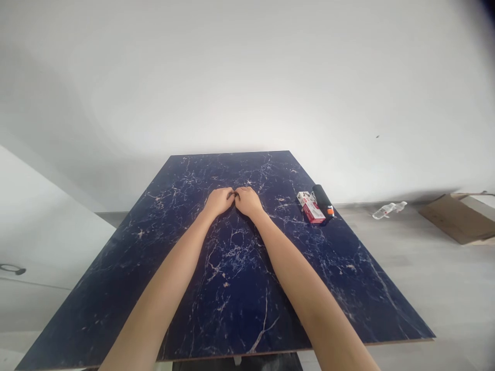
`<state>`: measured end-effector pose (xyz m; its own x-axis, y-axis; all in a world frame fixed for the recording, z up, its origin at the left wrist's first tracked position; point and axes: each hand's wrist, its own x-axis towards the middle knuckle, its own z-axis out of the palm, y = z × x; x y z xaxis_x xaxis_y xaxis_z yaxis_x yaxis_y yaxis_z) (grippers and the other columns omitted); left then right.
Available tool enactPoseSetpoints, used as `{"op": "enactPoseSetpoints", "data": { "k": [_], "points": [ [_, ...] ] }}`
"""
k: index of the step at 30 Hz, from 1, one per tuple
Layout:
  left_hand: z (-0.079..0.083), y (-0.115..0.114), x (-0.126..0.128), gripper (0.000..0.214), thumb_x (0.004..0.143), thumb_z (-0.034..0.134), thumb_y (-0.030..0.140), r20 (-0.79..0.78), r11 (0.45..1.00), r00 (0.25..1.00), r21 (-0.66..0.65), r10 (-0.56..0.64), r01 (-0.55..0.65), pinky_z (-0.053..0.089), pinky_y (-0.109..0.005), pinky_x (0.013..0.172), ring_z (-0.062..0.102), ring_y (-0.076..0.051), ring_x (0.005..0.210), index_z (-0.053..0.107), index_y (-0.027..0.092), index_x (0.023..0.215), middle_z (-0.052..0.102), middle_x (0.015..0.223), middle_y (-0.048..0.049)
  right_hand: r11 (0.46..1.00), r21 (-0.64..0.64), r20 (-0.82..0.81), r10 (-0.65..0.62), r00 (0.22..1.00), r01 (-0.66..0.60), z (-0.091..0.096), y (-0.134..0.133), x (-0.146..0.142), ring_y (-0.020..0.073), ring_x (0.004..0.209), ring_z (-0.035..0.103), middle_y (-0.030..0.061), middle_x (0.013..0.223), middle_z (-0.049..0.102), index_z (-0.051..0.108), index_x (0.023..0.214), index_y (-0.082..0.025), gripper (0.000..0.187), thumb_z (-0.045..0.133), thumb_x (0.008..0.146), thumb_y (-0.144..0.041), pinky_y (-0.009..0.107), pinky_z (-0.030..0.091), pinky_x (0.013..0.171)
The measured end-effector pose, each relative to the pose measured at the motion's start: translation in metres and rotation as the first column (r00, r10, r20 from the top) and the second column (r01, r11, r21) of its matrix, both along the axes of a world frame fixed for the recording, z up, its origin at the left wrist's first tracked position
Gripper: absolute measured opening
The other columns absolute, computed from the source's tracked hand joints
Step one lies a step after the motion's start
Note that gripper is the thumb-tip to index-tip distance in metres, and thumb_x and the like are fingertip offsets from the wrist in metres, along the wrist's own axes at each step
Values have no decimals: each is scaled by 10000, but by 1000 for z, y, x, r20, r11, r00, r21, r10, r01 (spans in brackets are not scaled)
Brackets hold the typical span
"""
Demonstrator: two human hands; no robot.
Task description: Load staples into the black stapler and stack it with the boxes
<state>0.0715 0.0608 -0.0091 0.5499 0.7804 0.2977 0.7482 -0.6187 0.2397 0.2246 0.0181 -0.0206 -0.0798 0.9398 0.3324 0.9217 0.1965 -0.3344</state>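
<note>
Both my arms reach forward over a dark blue marbled tabletop (232, 288). My left hand (218, 200) and my right hand (247, 200) rest side by side near the middle of the table, fingers curled and pinched together where the two hands meet. Something small and dark sits between the fingertips, too small to name. A red and white box (310, 207) and a black cylinder with an orange tip (323, 200) lie to the right of my right hand, near the table's right edge.
A white wall stands behind the table. On the grey floor to the right lie a clear plastic bottle (388, 209) and a flattened cardboard box (460, 218). A white cabinet surface (38, 242) is at the left.
</note>
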Motion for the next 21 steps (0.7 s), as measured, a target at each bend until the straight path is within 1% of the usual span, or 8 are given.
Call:
{"op": "enactPoseSetpoints", "data": {
  "k": [4,10,14,21],
  "points": [
    [1,-1,0,215,970,520,265,-2,1000,1000,2,-10,10,488,-318,777,698,-253,882,706,218,1067,751,956,-77,1000,3,-2,7,1000,-7,0,0,0,263,1083,585,129,1147,714,706,1110,-156,285,472,948,-141,362,415,1014],
    [1,-3,0,198,970,512,240,-9,1000,1000,14,-19,19,486,-329,811,696,-263,935,697,214,1037,748,995,-85,1000,12,-3,12,1000,-12,-1,-1,1,260,1086,584,128,1151,715,700,1109,-152,281,466,955,-140,350,419,1004],
    [1,-2,0,199,971,512,235,-10,1000,1000,14,-18,18,487,-329,825,694,-262,952,693,219,1051,747,1013,-86,1000,12,-3,15,1000,-15,-1,-2,0,259,1083,587,125,1147,718,701,1097,-153,274,469,952,-139,347,418,1010],
    [1,-1,1,194,963,524,236,-15,1000,1000,12,-11,12,489,-327,802,697,-265,927,694,221,1055,749,994,-88,1000,4,-3,7,1000,-7,0,-2,1,254,1085,595,118,1143,721,703,1104,-164,280,467,954,-144,345,422,1004]
  ]
}}
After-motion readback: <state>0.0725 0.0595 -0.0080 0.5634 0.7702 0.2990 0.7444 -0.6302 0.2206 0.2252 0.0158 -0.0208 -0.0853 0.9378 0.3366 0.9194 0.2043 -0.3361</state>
